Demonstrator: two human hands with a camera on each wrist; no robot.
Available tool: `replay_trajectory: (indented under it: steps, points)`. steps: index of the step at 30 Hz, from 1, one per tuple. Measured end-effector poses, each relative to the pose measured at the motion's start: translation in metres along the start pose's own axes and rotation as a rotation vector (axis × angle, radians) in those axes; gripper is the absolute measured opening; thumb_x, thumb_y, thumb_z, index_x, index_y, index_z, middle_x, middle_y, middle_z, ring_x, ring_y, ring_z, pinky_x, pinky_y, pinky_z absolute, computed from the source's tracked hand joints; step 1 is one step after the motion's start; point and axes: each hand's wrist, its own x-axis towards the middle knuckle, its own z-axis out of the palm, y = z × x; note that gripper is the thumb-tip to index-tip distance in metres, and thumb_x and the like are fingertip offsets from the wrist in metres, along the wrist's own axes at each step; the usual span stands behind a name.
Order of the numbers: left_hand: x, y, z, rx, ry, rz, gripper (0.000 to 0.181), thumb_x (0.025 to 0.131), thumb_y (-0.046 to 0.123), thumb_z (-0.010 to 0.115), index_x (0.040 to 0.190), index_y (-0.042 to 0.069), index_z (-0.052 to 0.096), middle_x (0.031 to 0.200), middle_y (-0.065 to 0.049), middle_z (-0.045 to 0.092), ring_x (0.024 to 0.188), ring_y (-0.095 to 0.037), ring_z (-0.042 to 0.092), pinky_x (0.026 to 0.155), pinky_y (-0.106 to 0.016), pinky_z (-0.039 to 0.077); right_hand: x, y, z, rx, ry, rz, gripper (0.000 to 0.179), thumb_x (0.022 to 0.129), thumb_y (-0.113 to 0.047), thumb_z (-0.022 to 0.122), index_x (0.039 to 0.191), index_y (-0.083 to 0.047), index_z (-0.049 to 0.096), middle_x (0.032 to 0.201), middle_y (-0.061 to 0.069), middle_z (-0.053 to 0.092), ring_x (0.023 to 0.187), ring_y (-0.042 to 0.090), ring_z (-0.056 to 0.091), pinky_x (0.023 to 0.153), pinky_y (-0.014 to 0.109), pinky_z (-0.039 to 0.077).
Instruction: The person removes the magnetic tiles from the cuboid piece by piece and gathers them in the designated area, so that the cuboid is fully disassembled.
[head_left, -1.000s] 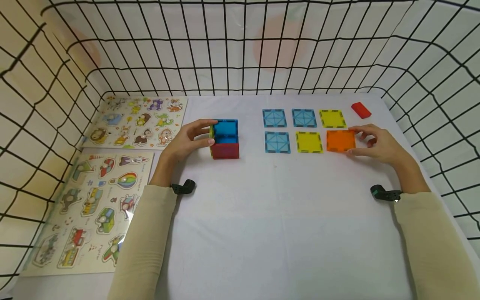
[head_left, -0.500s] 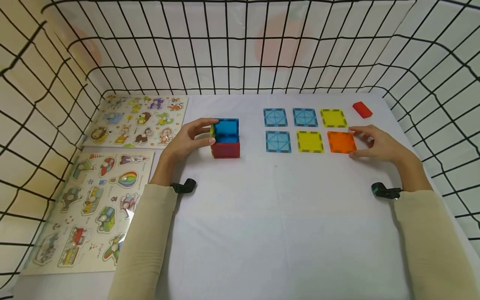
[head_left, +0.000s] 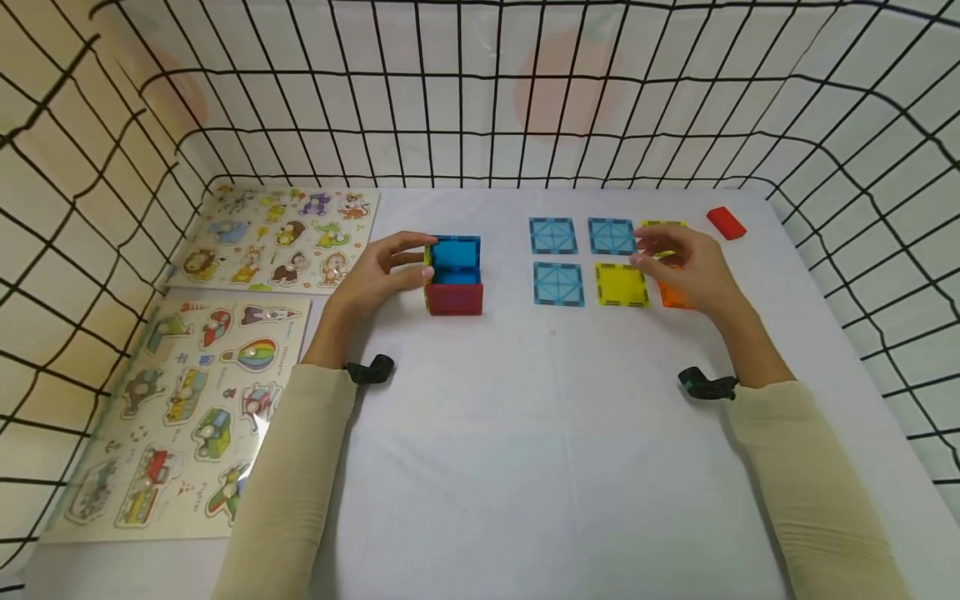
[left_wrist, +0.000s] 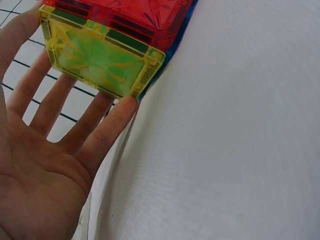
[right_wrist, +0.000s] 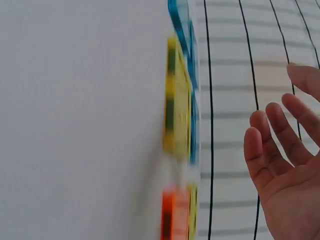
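Left forearm in a long beige cloth sleeve reaches forward, angled inward; bare left hand has fingers extended and spread, thumb apart. Right forearm in a matching beige sleeve angles inward; bare right hand has fingers loosely bent, thumb separate.

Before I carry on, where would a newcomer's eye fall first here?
Probably on the red, blue and yellow box, left of the flat tiles and held by the left hand. Next, perhaps, the orange tile at their near right, partly hidden by the right hand in the head view. The lone red block, off at the back right, also stands out.
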Motion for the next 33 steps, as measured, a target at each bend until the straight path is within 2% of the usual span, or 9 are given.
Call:
replay_trajectory:
  steps: [1, 5, 8, 13, 16, 24, 28, 33]
  points:
    - [-0.001, 0.005, 0.001, 0.002, 0.005, -0.010, 0.049, 0.095, 0.026, 0.071, 0.141, 0.017, 0.059, 0.152, 0.002, 0.051, 0.141, -0.029, 0.049, 0.114, -0.057, 0.045, 0.001, -0.008, 0.008, 0.032, -0.015, -0.011, 0.042, 0.098, -0.021, 0.071, 0.137, -0.007, 0.063, 0.120, 0.007, 0.066, 0.103, 0.008, 0.059, 0.086, 0.007, 0.048]
    - [-0.001, 0.009, 0.004, -0.013, 0.041, -0.036, 0.050, 0.094, 0.028, 0.074, 0.139, 0.018, 0.056, 0.150, 0.001, 0.053, 0.139, -0.027, 0.051, 0.113, -0.056, 0.045, 0.008, -0.025, 0.040, 0.083, -0.079, -0.043, 0.040, 0.099, -0.023, 0.070, 0.136, -0.009, 0.064, 0.125, 0.012, 0.067, 0.105, 0.012, 0.061, 0.087, 0.009, 0.051]
    - [0.000, 0.007, 0.005, -0.056, 0.053, -0.063, 0.053, 0.094, 0.026, 0.075, 0.142, 0.021, 0.052, 0.150, -0.002, 0.054, 0.139, -0.026, 0.051, 0.113, -0.053, 0.047, 0.015, -0.033, 0.061, 0.103, -0.125, -0.069, 0.040, 0.099, -0.024, 0.070, 0.136, -0.009, 0.064, 0.126, 0.012, 0.067, 0.107, 0.016, 0.062, 0.088, 0.011, 0.051]
    - [0.002, 0.008, 0.005, -0.096, 0.032, -0.132, 0.058, 0.097, 0.023, 0.071, 0.151, 0.020, 0.049, 0.153, -0.008, 0.053, 0.141, -0.027, 0.050, 0.100, -0.040, 0.058, 0.021, -0.052, 0.090, 0.158, -0.184, -0.130, 0.040, 0.098, -0.021, 0.072, 0.134, -0.008, 0.065, 0.125, 0.014, 0.069, 0.107, 0.022, 0.065, 0.087, 0.016, 0.053]
    - [0.002, 0.006, 0.005, -0.092, 0.028, -0.153, 0.057, 0.098, 0.025, 0.070, 0.151, 0.018, 0.051, 0.152, -0.008, 0.054, 0.141, -0.027, 0.051, 0.096, -0.034, 0.060, 0.023, -0.063, 0.104, 0.168, -0.214, -0.152, 0.040, 0.097, -0.022, 0.073, 0.135, -0.010, 0.066, 0.124, 0.013, 0.068, 0.105, 0.022, 0.066, 0.087, 0.018, 0.054]
    - [0.001, 0.004, 0.005, -0.091, 0.035, -0.091, 0.056, 0.097, 0.030, 0.072, 0.149, 0.029, 0.052, 0.152, -0.001, 0.052, 0.139, -0.026, 0.052, 0.099, -0.044, 0.059, 0.026, -0.086, 0.135, 0.168, -0.300, -0.228, 0.043, 0.096, -0.025, 0.075, 0.136, -0.013, 0.065, 0.125, 0.015, 0.068, 0.104, 0.021, 0.068, 0.091, 0.040, 0.060]
    - [0.001, 0.003, 0.005, -0.101, 0.033, -0.078, 0.053, 0.097, 0.031, 0.072, 0.147, 0.031, 0.055, 0.151, -0.001, 0.053, 0.136, -0.026, 0.055, 0.098, -0.044, 0.059, 0.026, -0.091, 0.145, 0.155, -0.307, -0.254, 0.045, 0.094, -0.026, 0.076, 0.136, -0.013, 0.065, 0.125, 0.011, 0.069, 0.106, 0.019, 0.066, 0.090, 0.042, 0.061]
    - [0.003, 0.001, 0.004, -0.106, 0.033, -0.084, 0.052, 0.098, 0.029, 0.071, 0.147, 0.030, 0.055, 0.151, -0.002, 0.053, 0.135, -0.026, 0.055, 0.096, -0.042, 0.060, 0.026, -0.095, 0.153, 0.162, -0.306, -0.272, 0.042, 0.094, -0.025, 0.076, 0.134, -0.016, 0.067, 0.128, 0.012, 0.069, 0.109, 0.020, 0.062, 0.088, 0.041, 0.060]
